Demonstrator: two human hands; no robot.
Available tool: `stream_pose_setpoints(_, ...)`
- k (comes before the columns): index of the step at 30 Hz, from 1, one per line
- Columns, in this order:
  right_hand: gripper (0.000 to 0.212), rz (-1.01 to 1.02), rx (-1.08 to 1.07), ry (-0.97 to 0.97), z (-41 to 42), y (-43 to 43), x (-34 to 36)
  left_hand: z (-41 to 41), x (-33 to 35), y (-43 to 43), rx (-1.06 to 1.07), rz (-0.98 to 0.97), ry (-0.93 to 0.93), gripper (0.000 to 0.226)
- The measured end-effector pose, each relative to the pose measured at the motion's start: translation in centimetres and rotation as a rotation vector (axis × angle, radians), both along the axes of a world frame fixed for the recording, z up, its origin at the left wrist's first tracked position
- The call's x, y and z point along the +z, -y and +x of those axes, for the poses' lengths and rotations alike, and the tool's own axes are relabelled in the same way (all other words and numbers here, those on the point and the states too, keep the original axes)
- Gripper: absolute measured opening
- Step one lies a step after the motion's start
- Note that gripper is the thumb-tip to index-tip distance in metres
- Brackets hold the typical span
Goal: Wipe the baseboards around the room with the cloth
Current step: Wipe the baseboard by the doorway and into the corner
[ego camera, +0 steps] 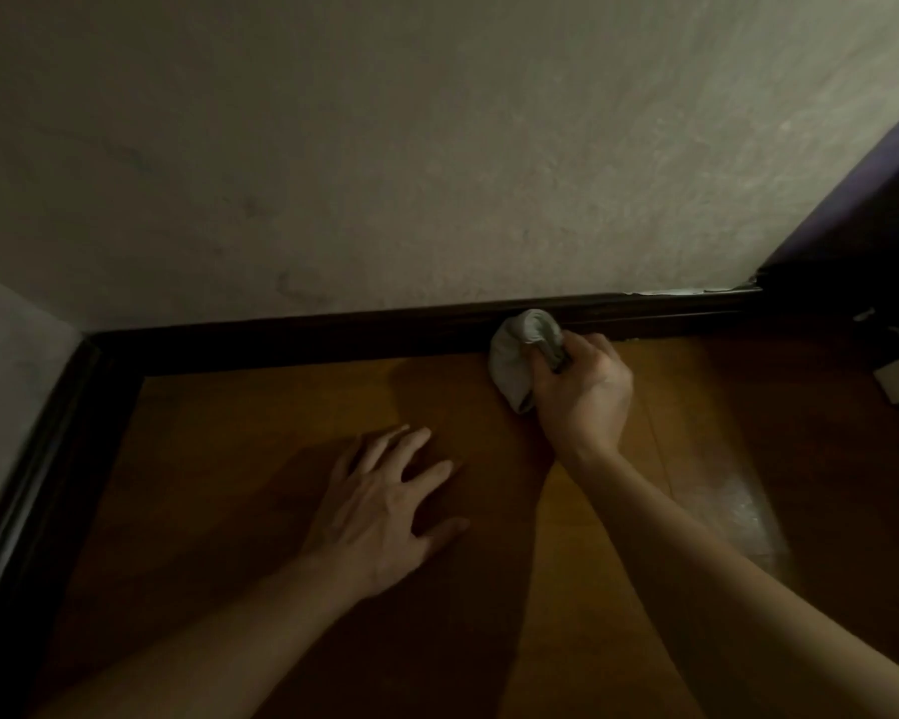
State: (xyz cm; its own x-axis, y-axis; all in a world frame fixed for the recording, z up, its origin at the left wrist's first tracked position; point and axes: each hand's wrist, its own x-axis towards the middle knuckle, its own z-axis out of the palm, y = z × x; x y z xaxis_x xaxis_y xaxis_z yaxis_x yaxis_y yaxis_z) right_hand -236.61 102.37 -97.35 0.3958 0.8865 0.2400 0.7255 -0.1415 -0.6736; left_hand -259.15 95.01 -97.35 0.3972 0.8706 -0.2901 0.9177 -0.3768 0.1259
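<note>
While the right hand [582, 391] holds its grip curled tight around a bunched grey cloth [522, 355], the wad is pressed against the dark baseboard [333, 337] where it meets the wooden floor [260, 459], a little right of the middle of the far wall [385, 147]. The cloth's upper lump touches the face of the trim and its lower end hangs down to the floorboards just in front of the hand. The left hand [385, 516] lies flat on the floor with fingers spread and straight, holding nothing, well apart from the cloth and nearer the corner. There the baseboard turns and runs along the left wall towards the viewer. At the right end of the trim stands something dark and purplish [862, 241], perhaps a piece of furniture, though the dim light makes that hard to tell. A pale patch of glare [738, 511] sits on the floor beside the right forearm.
</note>
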Motion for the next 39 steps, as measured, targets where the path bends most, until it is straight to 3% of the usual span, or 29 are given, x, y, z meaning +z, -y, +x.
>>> stream_pose_setpoints(8, 0.025, -0.024, 0.189, 0.050, -3.9, -0.8, 0.2, 2.0, 1.1, -0.3, 0.062, 0.084, -0.064, 0.068)
stream_pose_setpoints(11, 0.024, -0.016, 0.169, 0.090, -1.1, -0.6, 0.4, 2.8, 0.9, -1.0, 0.051, -0.008, -0.051, 0.082)
stream_pose_setpoints(17, 0.026, -0.023, -0.022, 0.093, 4.7, 0.5, 0.3, 3.0, 0.2, -1.1, -0.014, -0.053, -0.021, 0.072)
stream_pose_setpoints(22, 0.028, -0.046, 0.115, 0.152, 4.0, -0.3, 1.0, 3.1, 0.6, -1.2, -0.019, -0.051, -0.030, 0.078)
stream_pose_setpoints(27, 0.026, -0.031, -0.009, 0.083, 5.3, 0.1, 0.6, 3.2, 0.6, -1.2, -0.014, -0.056, -0.002, 0.072)
stream_pose_setpoints(32, 0.027, -0.054, 0.081, 0.128, 4.4, -0.3, 0.9, 3.2, 0.6, -1.4, -0.013, -0.053, -0.028, 0.073)
stream_pose_setpoints(36, 0.025, -0.020, -0.085, 0.044, 5.8, 0.3, 0.5, 3.1, 0.5, -1.2, -0.003, -0.058, 0.001, 0.072)
stream_pose_setpoints(39, 0.023, -0.030, -0.003, 0.067, 4.4, 0.2, 0.6, 3.2, 0.5, -1.3, -0.005, -0.054, -0.027, 0.076)
